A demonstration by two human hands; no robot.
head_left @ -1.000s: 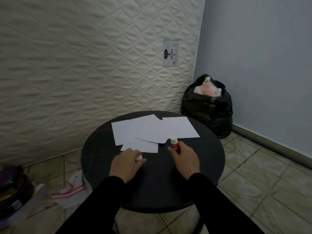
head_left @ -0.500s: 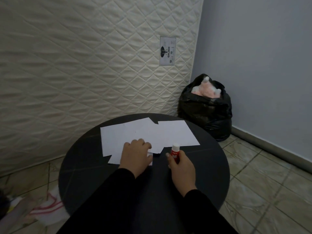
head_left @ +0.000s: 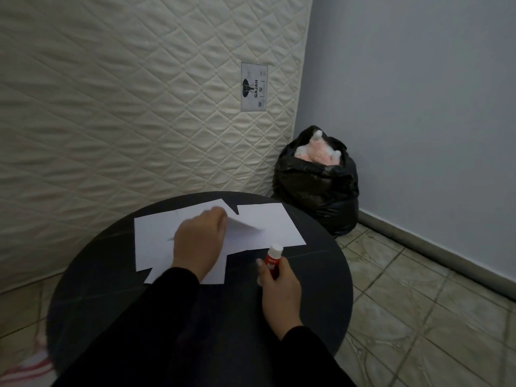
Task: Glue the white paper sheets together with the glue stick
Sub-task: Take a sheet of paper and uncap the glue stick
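The left hand (head_left: 199, 241) lies on the overlapping white paper sheets (head_left: 156, 233), fingers pinched on the raised edge of the top sheet; the sheets spread beneath and to both sides of it on the round black table (head_left: 321, 275); the right hand (head_left: 279, 289), just right of the sheets' near edge, is closed around the upright glue stick (head_left: 273, 259), white cap on.
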